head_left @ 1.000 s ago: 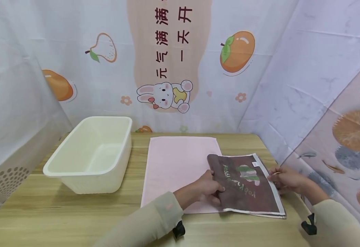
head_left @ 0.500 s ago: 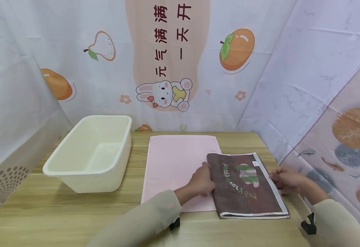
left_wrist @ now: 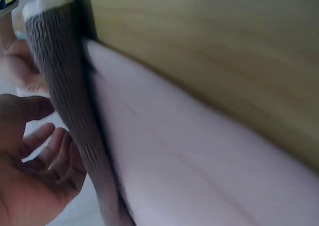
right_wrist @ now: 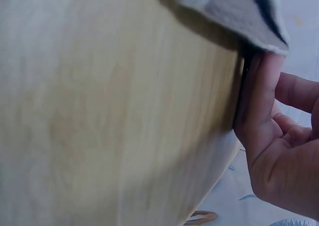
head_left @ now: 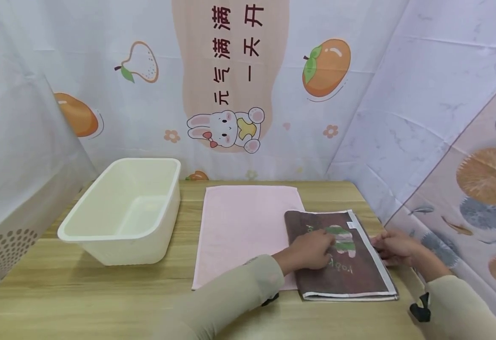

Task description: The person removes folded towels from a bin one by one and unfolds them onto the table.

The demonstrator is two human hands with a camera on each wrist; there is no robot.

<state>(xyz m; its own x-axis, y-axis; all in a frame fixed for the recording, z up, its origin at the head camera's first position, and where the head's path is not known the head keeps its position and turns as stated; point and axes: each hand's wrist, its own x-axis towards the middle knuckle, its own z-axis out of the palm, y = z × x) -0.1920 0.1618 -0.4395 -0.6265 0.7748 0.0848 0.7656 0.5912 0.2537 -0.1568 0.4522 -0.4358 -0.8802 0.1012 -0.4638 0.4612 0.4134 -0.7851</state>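
Observation:
A dark brown towel with white edging and a green-and-pink motif lies folded at the right, partly over a flat pink towel. Across the brown towel's top reaches my left hand, covering some of its lettering. In the left wrist view, that hand's fingers are loosely bent beside the brown towel's fold, gripping nothing. My right hand pinches the brown towel's right edge. From the right wrist, a finger meets the towel's pale corner; the full grip is partly hidden.
A cream plastic basin stands at the left of the wooden table. Printed curtains hang behind and along the right side, close to my right hand.
The brown towel's near left part has been drawn straight, so its bottom edge now lies even. My left hand let go of its left edge and moved right onto its top. The right hand stays put.

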